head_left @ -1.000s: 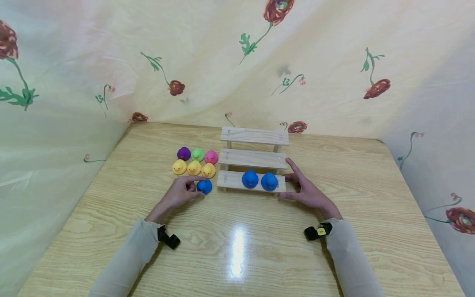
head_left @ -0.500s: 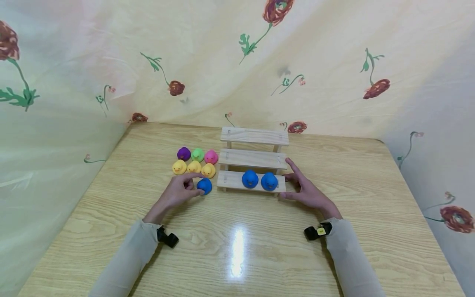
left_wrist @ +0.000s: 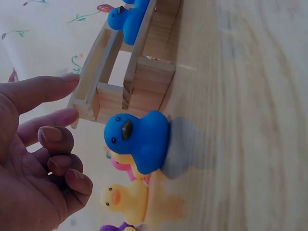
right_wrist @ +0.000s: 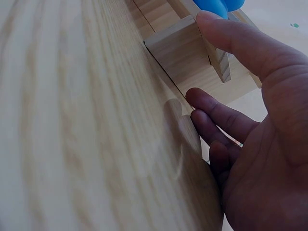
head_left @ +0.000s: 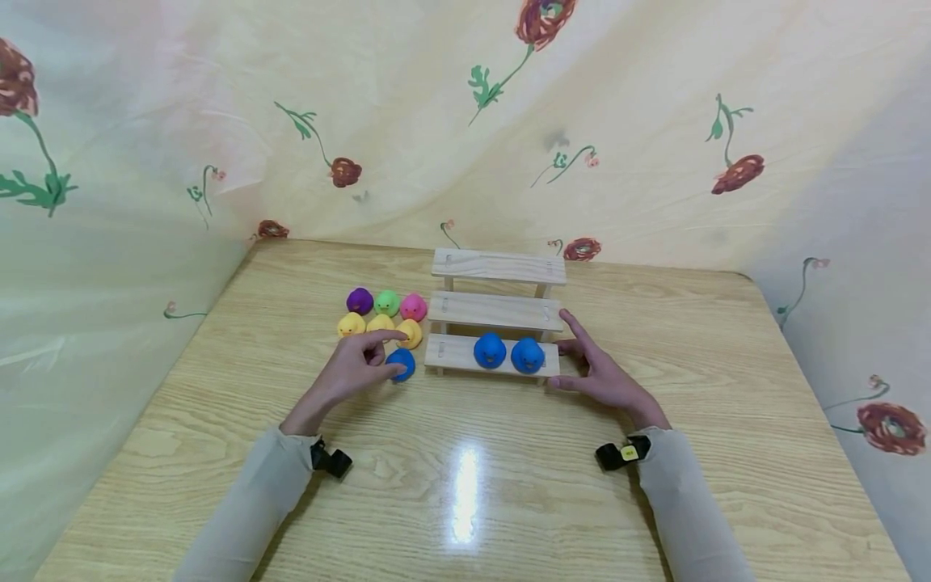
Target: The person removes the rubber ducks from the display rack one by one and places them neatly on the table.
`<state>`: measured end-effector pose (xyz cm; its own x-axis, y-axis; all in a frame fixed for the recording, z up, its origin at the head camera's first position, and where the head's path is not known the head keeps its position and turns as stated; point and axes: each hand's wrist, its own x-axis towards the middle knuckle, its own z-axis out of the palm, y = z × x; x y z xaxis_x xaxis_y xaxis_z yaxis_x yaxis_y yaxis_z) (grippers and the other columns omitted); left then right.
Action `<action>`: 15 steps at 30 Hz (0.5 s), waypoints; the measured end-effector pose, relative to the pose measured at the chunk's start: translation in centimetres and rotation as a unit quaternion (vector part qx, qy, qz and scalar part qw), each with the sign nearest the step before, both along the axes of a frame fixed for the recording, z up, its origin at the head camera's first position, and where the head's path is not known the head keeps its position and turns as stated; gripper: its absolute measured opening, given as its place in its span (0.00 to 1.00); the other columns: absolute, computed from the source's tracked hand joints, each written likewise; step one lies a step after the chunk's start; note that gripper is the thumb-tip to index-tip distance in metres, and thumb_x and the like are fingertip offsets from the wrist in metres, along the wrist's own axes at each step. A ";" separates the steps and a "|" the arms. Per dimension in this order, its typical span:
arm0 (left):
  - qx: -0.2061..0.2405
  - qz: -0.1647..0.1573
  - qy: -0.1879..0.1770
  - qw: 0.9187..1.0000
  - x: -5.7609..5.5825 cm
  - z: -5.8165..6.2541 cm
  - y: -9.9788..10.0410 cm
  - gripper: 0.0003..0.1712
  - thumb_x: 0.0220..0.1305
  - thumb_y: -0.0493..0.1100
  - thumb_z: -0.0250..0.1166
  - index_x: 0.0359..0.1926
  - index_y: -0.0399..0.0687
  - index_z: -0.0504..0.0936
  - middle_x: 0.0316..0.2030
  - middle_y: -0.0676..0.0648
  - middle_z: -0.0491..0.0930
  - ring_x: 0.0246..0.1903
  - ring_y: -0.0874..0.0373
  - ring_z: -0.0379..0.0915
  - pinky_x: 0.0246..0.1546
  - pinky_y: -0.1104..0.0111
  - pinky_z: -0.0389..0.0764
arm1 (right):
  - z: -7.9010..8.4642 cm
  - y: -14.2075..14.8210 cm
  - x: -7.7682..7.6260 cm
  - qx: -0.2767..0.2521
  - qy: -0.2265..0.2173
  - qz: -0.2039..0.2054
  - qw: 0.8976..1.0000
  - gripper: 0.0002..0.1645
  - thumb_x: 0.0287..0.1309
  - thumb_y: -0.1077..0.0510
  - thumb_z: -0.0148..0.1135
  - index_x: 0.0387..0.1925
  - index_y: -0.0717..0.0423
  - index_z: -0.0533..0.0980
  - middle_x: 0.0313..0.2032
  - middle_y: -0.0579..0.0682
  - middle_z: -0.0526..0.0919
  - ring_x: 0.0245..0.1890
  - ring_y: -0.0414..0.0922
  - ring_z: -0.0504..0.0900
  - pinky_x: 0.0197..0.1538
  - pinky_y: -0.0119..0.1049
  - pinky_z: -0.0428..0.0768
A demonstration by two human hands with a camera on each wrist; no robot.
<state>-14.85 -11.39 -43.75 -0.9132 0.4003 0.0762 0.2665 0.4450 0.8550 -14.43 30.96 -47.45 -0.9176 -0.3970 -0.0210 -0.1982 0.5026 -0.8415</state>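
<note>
A blue duck point(head_left: 402, 364) stands on the table just left of a wooden three-step stand point(head_left: 494, 311). My left hand point(head_left: 387, 354) hovers beside it with index and thumb spread around it. In the left wrist view a gap shows between the left hand point(left_wrist: 72, 98) and the blue duck point(left_wrist: 139, 139). Two more blue ducks point(head_left: 490, 351) point(head_left: 528, 356) sit on the lowest step. My right hand point(head_left: 575, 356) rests flat against the stand's right end, its thumb point(right_wrist: 226, 33) on the lower step's end point(right_wrist: 178, 45).
Three yellow ducks point(head_left: 351, 325) stand in a row behind the left hand. A purple duck point(head_left: 360, 301), a green duck point(head_left: 388, 303) and a pink duck point(head_left: 414, 307) stand behind them. A flowered cloth backdrop point(head_left: 465, 121) surrounds the wooden table point(head_left: 465, 485).
My left hand has risen a little, and its index finger has stretched forward over the blue duck toward the yellow ones. The duck and my right hand have stayed put.
</note>
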 end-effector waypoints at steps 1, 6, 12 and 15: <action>0.001 -0.001 0.001 1.000 0.0 0.2 0.1 0.25 0.59 0.37 0.73 0.57 0.35 0.81 0.19 0.52 0.62 0.19 0.64 0.58 0.24 0.74 0.61 | 0.0 0.0 0.0 0.000 0.001 0.000 1.000 0.65 0.59 0.55 0.71 0.78 0.25 0.35 0.64 0.64 0.73 0.68 0.59 0.69 0.62 0.24 0.64; 0.008 -0.008 0.012 1.000 0.0 0.9 1.1 0.25 0.59 0.37 0.73 0.58 0.35 0.80 0.20 0.53 0.63 0.20 0.64 0.58 0.25 0.74 0.62 | -0.1 -0.1 0.1 -0.001 0.002 0.000 1.000 0.65 0.59 0.55 0.71 0.78 0.24 0.35 0.64 0.63 0.73 0.68 0.59 0.70 0.64 0.27 0.64; 0.028 -0.037 0.046 0.998 -0.1 1.6 2.8 0.25 0.58 0.35 0.73 0.57 0.35 0.81 0.19 0.54 0.61 0.20 0.65 0.57 0.24 0.75 0.59 | -0.2 -0.1 0.2 0.000 0.006 -0.001 1.000 0.65 0.59 0.56 0.71 0.78 0.25 0.35 0.63 0.63 0.74 0.67 0.59 0.70 0.62 0.25 0.64; 0.030 -0.052 0.049 0.997 -0.2 1.8 3.7 0.24 0.58 0.37 0.73 0.56 0.36 0.82 0.19 0.54 0.61 0.20 0.65 0.56 0.25 0.74 0.59 | -0.3 -0.1 0.3 -0.001 0.008 0.001 1.000 0.65 0.59 0.56 0.71 0.79 0.26 0.35 0.63 0.64 0.74 0.67 0.59 0.70 0.61 0.24 0.64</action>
<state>-15.03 -7.66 -41.99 -0.8542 0.4838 0.1902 0.3920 0.3590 0.8471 -14.16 30.83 -47.75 -0.9172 -0.3984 -0.0047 -0.2129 0.5000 -0.8395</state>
